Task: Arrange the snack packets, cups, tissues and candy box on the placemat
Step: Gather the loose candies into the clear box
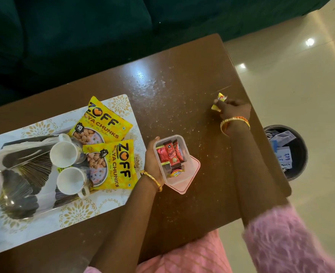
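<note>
A white placemat (111, 205) with gold flowers lies on the left of the brown table (182, 79). On it rest two yellow snack packets (101, 120) (113, 164) and two white cups (65, 152) (72, 180), the cups on a clear tray (20, 174) with a black pattern. My left hand (152, 160) grips the clear candy box (171, 156), which sits on its pink lid (190, 174) just right of the placemat. Far right on the table, my right hand (234, 109) is closed on small yellow candies (219, 99).
A dark bin (298, 166) holding white and blue cartons stands on the tiled floor past the table's right edge. A dark green sofa (83, 36) runs along the far side. Crumbs speckle the table top.
</note>
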`<state>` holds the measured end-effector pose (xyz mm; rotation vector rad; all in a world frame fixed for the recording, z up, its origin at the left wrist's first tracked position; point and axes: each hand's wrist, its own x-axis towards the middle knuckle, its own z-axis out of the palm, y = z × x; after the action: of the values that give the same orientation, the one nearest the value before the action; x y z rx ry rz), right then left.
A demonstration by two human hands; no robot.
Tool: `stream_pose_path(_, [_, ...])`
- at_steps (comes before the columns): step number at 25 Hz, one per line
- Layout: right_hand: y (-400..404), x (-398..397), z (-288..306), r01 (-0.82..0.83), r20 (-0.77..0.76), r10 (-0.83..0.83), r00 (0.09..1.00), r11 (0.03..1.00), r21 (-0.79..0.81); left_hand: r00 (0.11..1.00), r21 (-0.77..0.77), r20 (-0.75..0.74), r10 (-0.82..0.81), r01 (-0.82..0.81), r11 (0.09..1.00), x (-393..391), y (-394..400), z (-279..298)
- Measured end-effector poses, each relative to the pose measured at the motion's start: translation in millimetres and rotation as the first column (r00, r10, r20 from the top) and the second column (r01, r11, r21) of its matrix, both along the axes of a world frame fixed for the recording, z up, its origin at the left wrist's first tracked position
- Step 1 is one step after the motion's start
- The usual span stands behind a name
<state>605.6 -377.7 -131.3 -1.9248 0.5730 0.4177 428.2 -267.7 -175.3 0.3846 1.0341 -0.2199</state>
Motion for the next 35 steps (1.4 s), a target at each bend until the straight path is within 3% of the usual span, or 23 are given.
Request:
stream_pose_path(3, [-14, -66, 13, -0.222, -0.001, 0.223, 0.975, 0.968, 0.114, 1.0, -0.028, 0.027, -0.006, 0.006, 1.0, -8, -6, -1])
stream_pose_path(7, [-33, -146, 25, -0.567, 0.025, 0.569, 0.822, 0.814, 0.123, 0.999, -0.036, -0.017, -0.039, 0.039, 0.999, -23, -13, -3])
stream_pose_path(9, [-38, -152, 23, -0.598, 0.054, 0.595, 0.802, 0.797, 0.086, 0.999, -0.022, -0.036, -0.025, 0.024, 0.999, -31, -18, -1])
stream_pose_path(11, [-42, -147, 12, -0.524, 0.056, 0.522, 0.851, 0.849, 0.058, 0.998, -0.029, -0.05, 0.029, -0.03, 0.999, -40, -22, 1])
stream_pose_path(13, [-47, -137, -7, -0.529, 0.009, 0.532, 0.846, 0.843, -0.099, 0.998, -0.129, -0.048, 0.045, -0.051, 0.99, -54, -23, 4])
stream_pose_path(15, [-46, -132, -23, -0.669, -0.07, 0.684, 0.726, 0.68, -0.299, 0.994, -0.197, -0.078, 0.073, -0.087, 0.977, -67, -23, 2])
stream_pose_path(18, [-38, -142, -40, -0.797, -0.202, 0.865, 0.46, 0.302, -0.524, 0.985, -0.212, -0.12, 0.121, -0.145, 0.967, -86, -30, -1])
stream_pose_path(20, [-35, -149, -46, -0.767, -0.235, 0.869, 0.436, 0.222, -0.602, 0.981, -0.183, -0.13, 0.146, -0.169, 0.969, -94, -34, -3])
stream_pose_path(23, [-32, -148, -49, -0.78, -0.268, 0.831, 0.487, 0.277, -0.561, 0.975, -0.172, -0.141, 0.172, -0.196, 0.966, -101, -36, -8])
stream_pose_path(26, [-31, -135, -40, -0.837, -0.262, 0.817, 0.514, 0.41, -0.364, 0.98, -0.162, -0.133, 0.148, -0.169, 0.972, -102, -38, -11])
stream_pose_path(30, [-36, -141, -11, -0.812, 0.005, 0.85, 0.527, 0.505, -0.294, 0.984, -0.117, -0.132, 0.117, -0.133, 0.984, -97, -40, -12])
stream_pose_path(33, [-36, -161, 16, -0.812, 0.242, 0.872, 0.426, 0.487, -0.323, 0.988, -0.076, -0.111, 0.111, -0.12, 0.99, -92, -43, -11])
stream_pose_path(35, [-37, -177, 21, -0.825, 0.315, 0.895, 0.316, 0.423, -0.375, 0.991, -0.168, -0.031, 0.133, -0.136, 0.976, -86, -44, -2])
